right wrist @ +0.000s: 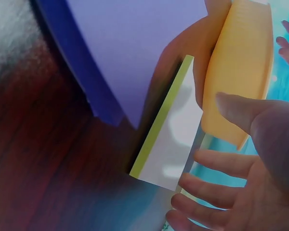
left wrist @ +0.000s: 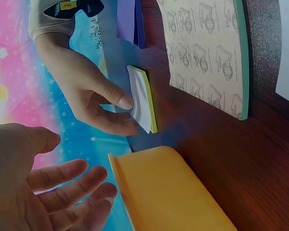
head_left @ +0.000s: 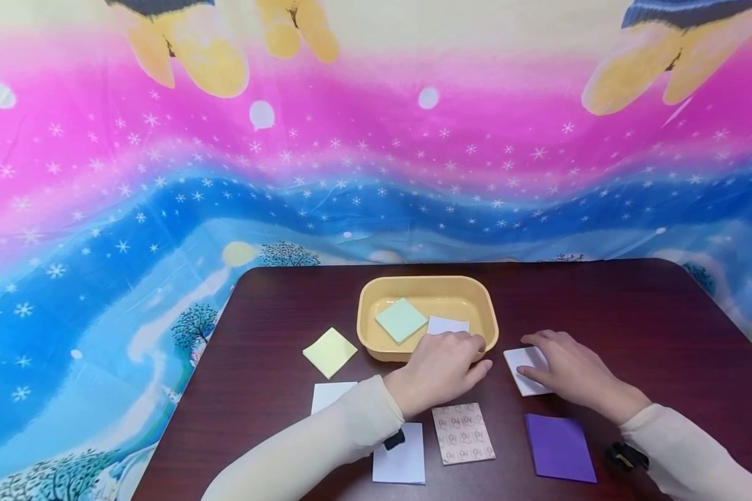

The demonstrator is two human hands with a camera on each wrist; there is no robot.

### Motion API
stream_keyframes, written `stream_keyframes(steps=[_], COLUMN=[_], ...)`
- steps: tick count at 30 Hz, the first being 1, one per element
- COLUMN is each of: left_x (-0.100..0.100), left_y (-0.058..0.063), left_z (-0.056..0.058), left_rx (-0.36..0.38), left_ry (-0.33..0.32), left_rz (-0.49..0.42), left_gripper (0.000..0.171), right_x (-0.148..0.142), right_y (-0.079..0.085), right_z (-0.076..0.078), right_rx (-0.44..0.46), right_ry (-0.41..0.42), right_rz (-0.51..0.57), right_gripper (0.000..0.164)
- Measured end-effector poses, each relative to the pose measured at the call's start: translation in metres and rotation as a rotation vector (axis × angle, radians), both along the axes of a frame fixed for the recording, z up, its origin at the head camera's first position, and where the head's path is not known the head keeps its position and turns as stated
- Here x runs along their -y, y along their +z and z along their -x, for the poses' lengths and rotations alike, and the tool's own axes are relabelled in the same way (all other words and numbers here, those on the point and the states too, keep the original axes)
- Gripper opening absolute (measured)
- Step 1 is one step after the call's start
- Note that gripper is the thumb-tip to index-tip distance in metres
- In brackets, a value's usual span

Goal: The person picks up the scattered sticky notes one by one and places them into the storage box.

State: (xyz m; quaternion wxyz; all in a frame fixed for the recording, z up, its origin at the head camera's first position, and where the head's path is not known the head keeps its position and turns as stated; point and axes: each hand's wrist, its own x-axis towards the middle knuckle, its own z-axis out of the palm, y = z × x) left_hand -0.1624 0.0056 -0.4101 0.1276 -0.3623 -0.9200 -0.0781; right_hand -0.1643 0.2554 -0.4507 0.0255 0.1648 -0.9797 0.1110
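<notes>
My left hand hovers over the front right rim of a yellow plastic tray, fingers loosely bent and holding nothing in the left wrist view. Inside the tray lie a pale green sticky-note pad and a white pad, partly hidden by that hand. My right hand is spread over a white-topped sticky-note pad right of the tray. In the right wrist view its thumb and fingers stand apart around this pad's yellow-green-edged block; whether a fingertip touches it, I cannot tell.
A pale yellow pad lies left of the tray. Nearer to me are two white pads, one partly under the left sleeve, a patterned pad and a purple pad. A printed cloth hangs behind the dark table.
</notes>
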Motion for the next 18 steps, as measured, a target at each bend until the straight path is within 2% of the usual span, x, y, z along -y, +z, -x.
stream_keyframes(steps=[10, 18], left_x=[-0.0043, -0.0056], left_y=[-0.0021, -0.0029], left_z=[-0.0013, -0.002], left_rx=[0.025, 0.073], left_ry=[-0.013, -0.006], left_rz=[0.01, 0.026], left_gripper=[0.022, 0.023], right_x=[-0.0041, -0.0051], right_y=[-0.0047, -0.0047], right_z=[-0.0023, -0.0009], right_rx=[0.039, 0.06], right_ry=[0.014, 0.015], right_rz=[-0.042, -0.013], right_gripper=[0.071, 0.071])
